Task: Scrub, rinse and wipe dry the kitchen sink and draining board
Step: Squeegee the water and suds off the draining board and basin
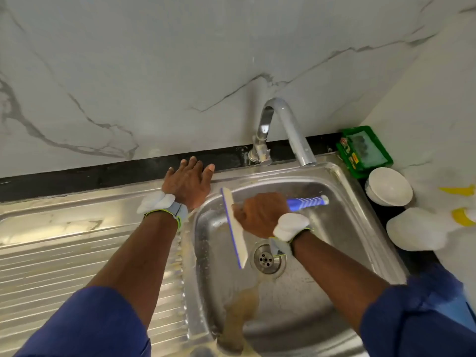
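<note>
A steel sink (334,222) with a round drain (266,258) lies at the centre right, and its ribbed draining board (64,253) stretches to the left. My right hand (260,215) grips a blue-and-white squeegee (235,233) by its handle, with the long blade held inside the basin against the left wall. My left hand (189,182) rests flat with its fingers spread on the sink's back rim. A streak of brownish dirty water (239,315) runs along the basin floor from the front edge toward the drain.
A chrome tap (283,130) arches over the back of the basin. At the right stand a green soap tray (364,150) and two upturned white bowls (389,186) on the dark counter. A marble wall rises behind.
</note>
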The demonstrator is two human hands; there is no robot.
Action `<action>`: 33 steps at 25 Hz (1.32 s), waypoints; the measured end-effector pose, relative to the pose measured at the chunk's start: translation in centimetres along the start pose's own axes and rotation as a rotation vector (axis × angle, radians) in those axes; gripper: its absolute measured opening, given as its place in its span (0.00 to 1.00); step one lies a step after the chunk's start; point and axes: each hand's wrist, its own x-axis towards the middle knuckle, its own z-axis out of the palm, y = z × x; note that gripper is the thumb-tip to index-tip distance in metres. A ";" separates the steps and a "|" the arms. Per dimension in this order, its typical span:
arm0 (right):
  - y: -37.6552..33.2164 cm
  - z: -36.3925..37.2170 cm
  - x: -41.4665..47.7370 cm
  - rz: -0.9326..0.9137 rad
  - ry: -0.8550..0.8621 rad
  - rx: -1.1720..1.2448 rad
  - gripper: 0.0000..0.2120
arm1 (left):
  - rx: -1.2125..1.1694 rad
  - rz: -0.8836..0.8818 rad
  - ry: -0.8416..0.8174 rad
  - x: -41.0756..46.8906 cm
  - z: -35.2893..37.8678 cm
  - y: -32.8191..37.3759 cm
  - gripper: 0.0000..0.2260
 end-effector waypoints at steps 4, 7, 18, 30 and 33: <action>0.5 0.6 1.7 0.025 0.010 0.010 0.24 | -0.010 -0.027 -0.120 0.6 -0.3 -0.2 0.29; 4.4 1.3 0.3 0.078 -0.031 0.003 0.26 | 0.071 -0.015 -0.134 0.6 -0.4 -0.1 0.29; 4.9 0.5 -2.0 0.115 0.061 -0.075 0.24 | 0.066 -0.059 -0.108 0.2 0.6 0.3 0.32; 8.6 2.6 -2.9 0.436 0.071 -0.030 0.26 | -0.044 -0.079 -0.090 -0.4 0.4 1.0 0.33; 6.8 2.0 -1.5 0.318 0.057 0.024 0.28 | -0.039 -0.103 -0.089 -0.3 0.5 1.1 0.33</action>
